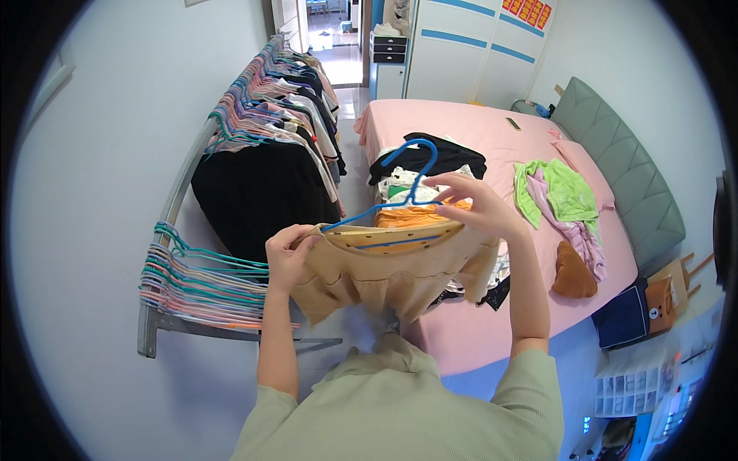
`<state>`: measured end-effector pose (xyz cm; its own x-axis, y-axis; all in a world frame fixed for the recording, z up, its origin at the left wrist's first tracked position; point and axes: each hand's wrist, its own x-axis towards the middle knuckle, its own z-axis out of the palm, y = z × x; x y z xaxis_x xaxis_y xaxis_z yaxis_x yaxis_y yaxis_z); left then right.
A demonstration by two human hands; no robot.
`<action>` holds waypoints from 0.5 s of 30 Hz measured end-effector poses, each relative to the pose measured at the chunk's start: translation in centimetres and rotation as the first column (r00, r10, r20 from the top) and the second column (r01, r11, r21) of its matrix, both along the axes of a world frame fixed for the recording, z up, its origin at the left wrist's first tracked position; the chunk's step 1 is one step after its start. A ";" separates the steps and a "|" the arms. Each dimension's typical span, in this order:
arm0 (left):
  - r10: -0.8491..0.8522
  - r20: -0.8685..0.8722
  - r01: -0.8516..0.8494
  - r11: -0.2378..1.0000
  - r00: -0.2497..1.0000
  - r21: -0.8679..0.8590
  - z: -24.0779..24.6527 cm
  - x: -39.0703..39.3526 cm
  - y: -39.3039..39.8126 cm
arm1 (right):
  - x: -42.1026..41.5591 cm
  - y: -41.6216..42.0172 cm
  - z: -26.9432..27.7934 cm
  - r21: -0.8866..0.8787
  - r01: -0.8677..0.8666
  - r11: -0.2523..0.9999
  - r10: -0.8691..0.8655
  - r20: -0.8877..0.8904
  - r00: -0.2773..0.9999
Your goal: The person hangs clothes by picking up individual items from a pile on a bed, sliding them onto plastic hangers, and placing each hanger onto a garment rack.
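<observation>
A tan ruffled top (369, 256) with small dark dots inside its neckline hangs spread before me. A blue clothes hanger (425, 173) runs into its neck opening, with the hook pointing up. My left hand (288, 253) pinches the top's left shoulder by the hanger's end. At the other shoulder, my right hand (475, 204) has its thumb and fingers apart around the hanger's right arm. Whether they grip the hanger or the cloth is not clear. Behind the top lies a heap of clothes, including an orange garment (409, 216) and a black garment (461, 155).
On the left, a metal clothes rack (183, 184) carries many hung garments, with a black garment (265, 196) nearest. Several bare hangers (207, 288) fill its near end. The pink-covered bed (478, 343) holds a lime-green garment (568, 187), a brown cushion (573, 274) and a phone (513, 124).
</observation>
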<state>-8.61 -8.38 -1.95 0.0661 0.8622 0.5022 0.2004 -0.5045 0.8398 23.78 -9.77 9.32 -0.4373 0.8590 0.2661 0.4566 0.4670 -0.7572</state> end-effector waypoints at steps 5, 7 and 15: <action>0.038 0.170 -0.027 0.997 0.985 -0.067 -0.6 -1.6 0.3 | 5.6 1.6 -4.7 0.047 0.182 0.982 -0.187 0.151 0.971; 0.048 0.170 -0.039 0.998 0.984 -0.059 -0.4 -1.8 0.5 | 6.4 1.6 -5.6 -0.064 0.225 0.972 -0.221 0.071 0.973; 0.229 -0.155 -0.237 0.971 0.961 -0.034 1.0 -1.7 2.0 | 7.0 3.1 -9.2 -0.207 0.106 0.973 -0.161 -0.275 0.948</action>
<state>-10.29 -6.37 -0.99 -0.0695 0.8870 0.4565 0.4320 -0.3857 0.8152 30.77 -6.70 0.14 -0.2435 0.9506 0.1926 0.2540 0.2541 -0.9332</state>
